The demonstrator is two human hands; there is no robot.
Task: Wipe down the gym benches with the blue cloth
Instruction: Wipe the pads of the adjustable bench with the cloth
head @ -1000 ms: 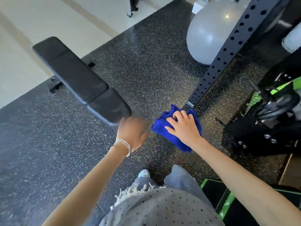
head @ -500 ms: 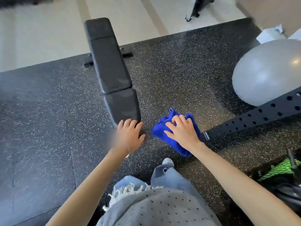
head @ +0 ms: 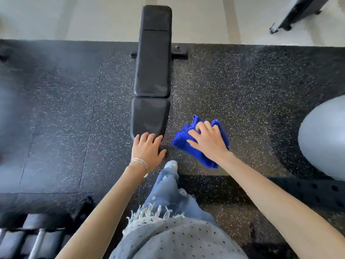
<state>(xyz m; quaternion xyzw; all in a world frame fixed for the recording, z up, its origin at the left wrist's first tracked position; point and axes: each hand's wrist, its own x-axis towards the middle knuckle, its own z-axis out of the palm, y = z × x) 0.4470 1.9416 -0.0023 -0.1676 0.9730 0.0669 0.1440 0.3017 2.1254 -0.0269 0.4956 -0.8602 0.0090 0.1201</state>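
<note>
Wiping is judged not yet begun; bench (head: 153, 71) is laid lengthwise, near to far, on speckled floor (head: 242, 86); blue cloth (head: 183, 143) is held bunched in right hand (head: 207, 141), fingers curled into it, just right of the near seat end; left hand (head: 147, 150) is spread loose at that end, contact undeterminable; next, cloth is to be carried left and pressed onto the seat.

Grey exercise ball (head: 324, 143) at right; dumbbells (head: 28, 238) lower left; speckled rubber floor (head: 242, 81)
</note>
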